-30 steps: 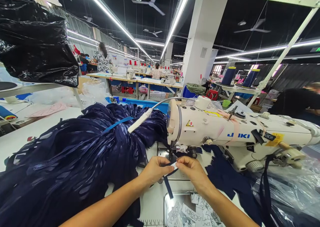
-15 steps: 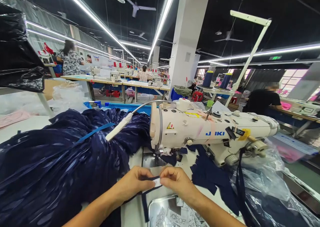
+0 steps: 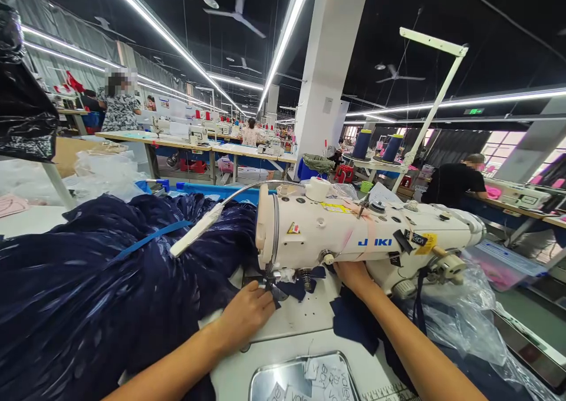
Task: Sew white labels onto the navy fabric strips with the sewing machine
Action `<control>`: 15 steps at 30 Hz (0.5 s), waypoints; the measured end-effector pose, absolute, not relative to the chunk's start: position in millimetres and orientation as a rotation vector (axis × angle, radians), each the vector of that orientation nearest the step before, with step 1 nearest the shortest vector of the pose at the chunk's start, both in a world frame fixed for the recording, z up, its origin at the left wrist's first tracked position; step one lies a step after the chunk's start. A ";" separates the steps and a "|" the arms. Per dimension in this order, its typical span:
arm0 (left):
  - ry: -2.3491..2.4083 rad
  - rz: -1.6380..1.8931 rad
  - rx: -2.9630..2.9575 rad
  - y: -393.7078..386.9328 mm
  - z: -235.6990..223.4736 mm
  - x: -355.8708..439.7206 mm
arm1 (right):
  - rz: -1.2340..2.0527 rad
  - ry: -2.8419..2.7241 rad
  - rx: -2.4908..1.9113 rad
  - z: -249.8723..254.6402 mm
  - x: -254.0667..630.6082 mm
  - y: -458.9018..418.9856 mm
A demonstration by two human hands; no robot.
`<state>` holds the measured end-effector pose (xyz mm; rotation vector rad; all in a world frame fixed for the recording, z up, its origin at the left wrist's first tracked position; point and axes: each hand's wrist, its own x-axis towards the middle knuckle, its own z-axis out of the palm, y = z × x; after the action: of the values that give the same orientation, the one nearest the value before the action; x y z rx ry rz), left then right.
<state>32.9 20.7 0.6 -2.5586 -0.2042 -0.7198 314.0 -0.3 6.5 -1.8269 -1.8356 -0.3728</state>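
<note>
A white Juki sewing machine [image 3: 367, 236] stands across the table in front of me. My left hand [image 3: 247, 312] rests on the machine bed just before the needle, fingers curled and pressed onto a small navy fabric piece [image 3: 276, 289] under the presser foot. My right hand [image 3: 351, 273] reaches under the machine arm behind the needle; its fingers are hidden by the machine body. More navy cut pieces [image 3: 349, 324] lie on the bed below the right wrist.
A big heap of dark navy patterned fabric [image 3: 97, 295] fills the left side. A metal tray [image 3: 305, 380] with white printed labels sits at the near edge. Clear plastic bags [image 3: 473, 318] lie to the right. Other workers sit at far tables.
Both hands let their shared hold in front of the machine go apart: the left slid the navy piece under the needle, the right moved back under the machine arm. The view shifted right.
</note>
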 end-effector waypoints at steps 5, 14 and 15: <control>-0.172 -0.679 -2.579 20.1 -13.6 33.9 | -0.528 -1.851 -1.897 -0.9 312.5 9.5; -0.192 -0.517 -2.514 10.2 -13.2 24.4 | -0.770 -1.832 -2.031 4.8 300.7 -16.4; -0.196 -0.509 -2.515 9.1 -12.9 24.3 | -0.785 -1.858 -2.023 6.1 292.9 -25.8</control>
<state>24.3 9.1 -12.9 -2.5154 -0.1960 -0.5093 292.9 -25.8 6.1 -2.0231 -1.8576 -0.7849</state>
